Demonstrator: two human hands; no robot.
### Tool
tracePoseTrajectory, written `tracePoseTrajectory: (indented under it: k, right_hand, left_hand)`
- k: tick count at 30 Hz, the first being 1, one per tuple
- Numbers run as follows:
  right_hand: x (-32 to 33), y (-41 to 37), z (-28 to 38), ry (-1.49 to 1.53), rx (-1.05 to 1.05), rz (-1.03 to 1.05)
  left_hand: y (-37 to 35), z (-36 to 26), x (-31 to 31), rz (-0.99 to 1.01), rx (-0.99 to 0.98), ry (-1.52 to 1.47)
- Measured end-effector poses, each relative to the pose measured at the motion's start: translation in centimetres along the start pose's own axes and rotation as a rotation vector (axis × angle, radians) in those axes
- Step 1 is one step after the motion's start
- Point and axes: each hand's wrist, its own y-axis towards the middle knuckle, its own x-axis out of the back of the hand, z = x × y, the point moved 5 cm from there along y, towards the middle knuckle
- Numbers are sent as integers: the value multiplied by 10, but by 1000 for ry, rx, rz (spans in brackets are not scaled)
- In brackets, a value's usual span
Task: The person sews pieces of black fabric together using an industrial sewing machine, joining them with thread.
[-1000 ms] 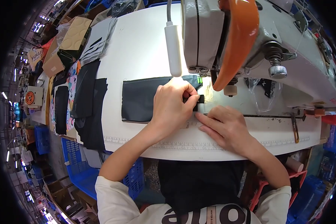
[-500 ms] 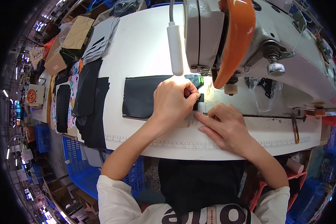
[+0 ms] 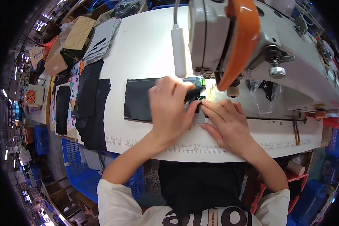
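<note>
A black fabric panel (image 3: pixel 137 98) lies flat on the white sewing table, left of the sewing machine's needle area. Over its right part is my left hand (image 3: pixel 169 105), slightly blurred, its fingers closed on a raised dark edge of the fabric. My right hand (image 3: pixel 228 126) rests on the table with its fingertips pressing a small black piece with a white mark (image 3: pixel 199 99) at the panel's right edge. Small green clips (image 3: pixel 202 82) show at the panel's top right corner. The sewing machine (image 3: pixel 209 37) stands just behind, with an orange part (image 3: pixel 240 45) in front.
A white lamp (image 3: pixel 178 52) hangs above the panel. Stacked black fabric (image 3: pixel 92 101) and grey sheets (image 3: pixel 101 39) lie at the left. Thread snips (image 3: pixel 296 130) and a clear plastic bag (image 3: pixel 265 100) are at the right. A blue chair (image 3: pixel 79 169) stands below left.
My left hand has shifted left and lifted the fabric's edge. My right fingertips have moved up onto the small black piece, whose white mark now shows.
</note>
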Motion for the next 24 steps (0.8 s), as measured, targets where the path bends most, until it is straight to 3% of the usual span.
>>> tracePoseTrajectory:
  k: [2, 5, 18, 24]
  right_hand:
    - [1, -1, -1, 5, -17, -3]
    - [0, 1, -1, -23, 4, -7]
    - [1, 0, -1, -16, 17, -24]
    - [6, -9, -9, 45, -27, -141]
  left_hand:
    - [-12, -10, 15, -195, -170, 115]
    - [-32, -5, 3, 64, -297, 22]
    - [-42, 0, -14, 215, -384, -51]
    - [-44, -1, -7, 480, -423, -71]
